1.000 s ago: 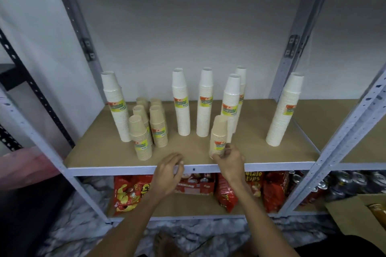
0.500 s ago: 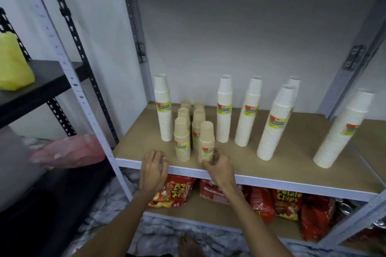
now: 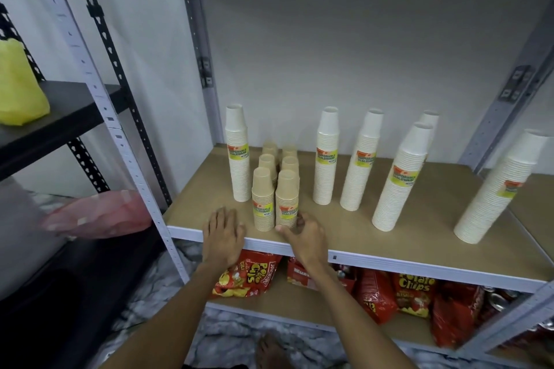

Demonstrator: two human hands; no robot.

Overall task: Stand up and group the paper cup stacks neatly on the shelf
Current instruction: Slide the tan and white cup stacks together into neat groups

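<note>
Standing before a metal shelf [image 3: 353, 257], a person looks down at their two bare hands resting at its front edge. The left hand [image 3: 223, 235] lies flat and open on the wooden board, holding nothing, just left of a cluster of short brown cup stacks [image 3: 277, 186] set in two rows of three. The right hand [image 3: 302, 232] is loosely open, thumb and fingers curled beside the base of the front right brown stack [image 3: 287, 199]; whether it touches the stack cannot be told.

A tall white stack [image 3: 239, 153] stands just left of the cluster. Five more tall white stacks stand apart toward the right, the farthest one [image 3: 499, 189] well away from the rest.

Likely risks: the right hand could knock the front stack as it pulls away, toppling its close neighbours. The tall white stacks look top-heavy, and sliding one from its base could tip it. The front brown stacks sit close to the shelf edge and could fall onto the snack bags [image 3: 248, 277] below.
</note>
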